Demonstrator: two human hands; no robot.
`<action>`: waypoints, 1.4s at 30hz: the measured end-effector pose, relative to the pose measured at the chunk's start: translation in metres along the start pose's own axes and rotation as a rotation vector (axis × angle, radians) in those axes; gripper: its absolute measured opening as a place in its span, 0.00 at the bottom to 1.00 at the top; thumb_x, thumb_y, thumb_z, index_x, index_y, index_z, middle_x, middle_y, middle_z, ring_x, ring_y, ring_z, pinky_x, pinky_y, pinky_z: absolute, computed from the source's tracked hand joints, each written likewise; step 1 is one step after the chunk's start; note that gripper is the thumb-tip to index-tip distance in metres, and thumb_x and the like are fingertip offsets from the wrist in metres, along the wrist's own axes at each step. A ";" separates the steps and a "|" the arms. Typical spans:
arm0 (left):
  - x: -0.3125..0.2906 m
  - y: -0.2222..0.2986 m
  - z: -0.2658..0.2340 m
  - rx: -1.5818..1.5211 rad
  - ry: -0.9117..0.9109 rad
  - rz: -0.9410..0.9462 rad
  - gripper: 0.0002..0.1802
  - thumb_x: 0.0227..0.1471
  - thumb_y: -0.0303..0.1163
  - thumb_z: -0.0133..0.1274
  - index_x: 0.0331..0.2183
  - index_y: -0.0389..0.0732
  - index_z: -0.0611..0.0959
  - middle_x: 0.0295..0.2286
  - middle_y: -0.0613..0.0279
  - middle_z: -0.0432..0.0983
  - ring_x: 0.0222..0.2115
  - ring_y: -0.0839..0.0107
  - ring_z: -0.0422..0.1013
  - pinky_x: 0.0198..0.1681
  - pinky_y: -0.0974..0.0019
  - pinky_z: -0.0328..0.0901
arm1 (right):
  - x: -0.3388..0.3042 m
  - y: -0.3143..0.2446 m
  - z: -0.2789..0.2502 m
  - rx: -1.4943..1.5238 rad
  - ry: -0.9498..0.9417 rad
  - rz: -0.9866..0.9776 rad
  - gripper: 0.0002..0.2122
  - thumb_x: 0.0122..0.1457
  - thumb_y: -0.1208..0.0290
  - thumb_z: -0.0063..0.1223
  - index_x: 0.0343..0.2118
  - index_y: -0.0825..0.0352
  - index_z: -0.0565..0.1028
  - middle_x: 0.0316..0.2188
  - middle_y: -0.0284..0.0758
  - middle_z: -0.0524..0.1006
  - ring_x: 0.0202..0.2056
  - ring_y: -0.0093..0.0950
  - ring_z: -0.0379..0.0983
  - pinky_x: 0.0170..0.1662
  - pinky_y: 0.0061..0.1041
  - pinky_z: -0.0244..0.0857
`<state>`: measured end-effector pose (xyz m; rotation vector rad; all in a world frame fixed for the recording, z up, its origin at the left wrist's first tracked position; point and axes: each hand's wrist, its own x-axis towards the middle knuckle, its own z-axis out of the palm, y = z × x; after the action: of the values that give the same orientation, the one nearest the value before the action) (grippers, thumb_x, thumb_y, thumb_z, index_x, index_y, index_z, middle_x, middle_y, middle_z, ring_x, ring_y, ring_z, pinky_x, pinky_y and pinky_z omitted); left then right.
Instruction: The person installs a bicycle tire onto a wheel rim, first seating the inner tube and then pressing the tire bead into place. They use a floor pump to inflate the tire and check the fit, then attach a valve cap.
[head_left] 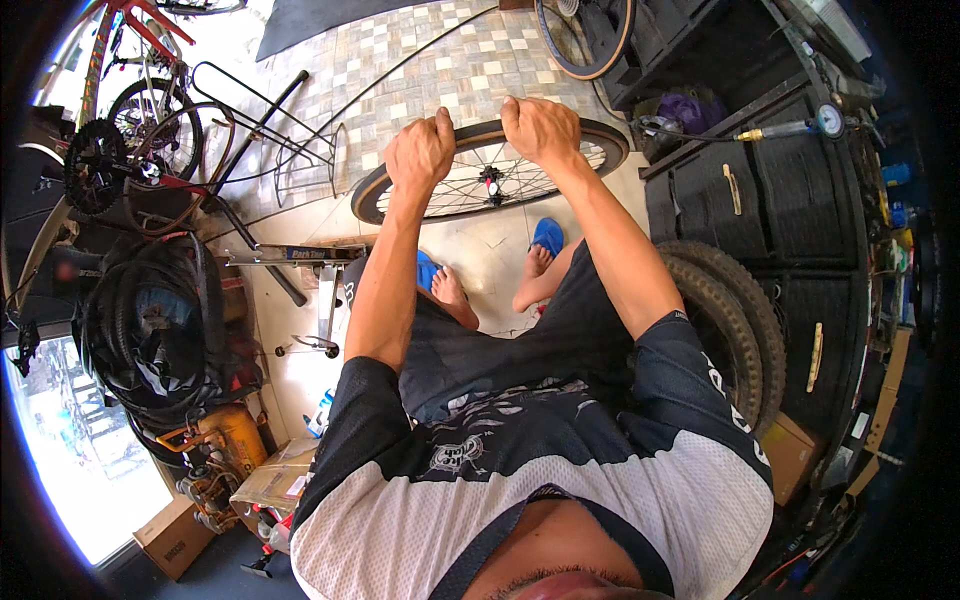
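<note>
Gripping one spoked wheel (pixel 491 185), two hands (pixel 418 153) (pixel 541 130), apparently by its tyre (pixel 480 134)

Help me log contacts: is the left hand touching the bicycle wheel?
Touching: in the head view, the left hand grips the edge of the bicycle wheel.

1. Two bare hands: left hand (pixel 418 152), right hand (pixel 541 130).
2. One bicycle wheel (pixel 490 184) in them.
3. Two blue sandals (pixel 548 235).
4. Two knobby tyres (pixel 770 335) (those black coils (pixel 118 300) opposite defeat my counting).
5. Two pale drawer handles (pixel 733 190).
6. One dial gauge (pixel 830 121).
</note>
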<state>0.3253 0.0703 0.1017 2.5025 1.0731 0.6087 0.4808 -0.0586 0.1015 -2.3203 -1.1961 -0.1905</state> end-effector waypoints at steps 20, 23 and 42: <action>0.016 -0.018 0.002 0.019 -0.294 0.382 0.20 0.54 0.42 0.65 0.41 0.39 0.79 0.38 0.49 0.81 0.39 0.44 0.78 0.46 0.48 0.72 | 0.015 0.011 -0.005 -0.088 -0.281 -0.428 0.20 0.61 0.53 0.62 0.47 0.64 0.75 0.41 0.40 0.80 0.47 0.42 0.75 0.52 0.44 0.65; 0.011 -0.014 0.016 0.045 -0.108 0.401 0.19 0.50 0.40 0.69 0.37 0.41 0.78 0.34 0.52 0.81 0.37 0.47 0.78 0.43 0.48 0.71 | 0.007 0.013 -0.002 -0.070 -0.145 -0.398 0.17 0.58 0.61 0.67 0.45 0.64 0.75 0.37 0.38 0.80 0.45 0.41 0.76 0.51 0.41 0.65; -0.042 -0.134 0.013 -0.192 -0.412 0.047 0.21 0.46 0.36 0.71 0.40 0.37 0.83 0.32 0.43 0.83 0.35 0.43 0.79 0.38 0.47 0.71 | -0.051 0.110 -0.051 0.067 -0.081 -0.212 0.25 0.55 0.52 0.68 0.51 0.63 0.79 0.50 0.38 0.79 0.56 0.41 0.70 0.60 0.40 0.58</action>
<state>0.2265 0.1251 0.0168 2.3482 0.7659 0.1811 0.5425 -0.1735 0.0852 -2.1600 -1.4673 -0.1294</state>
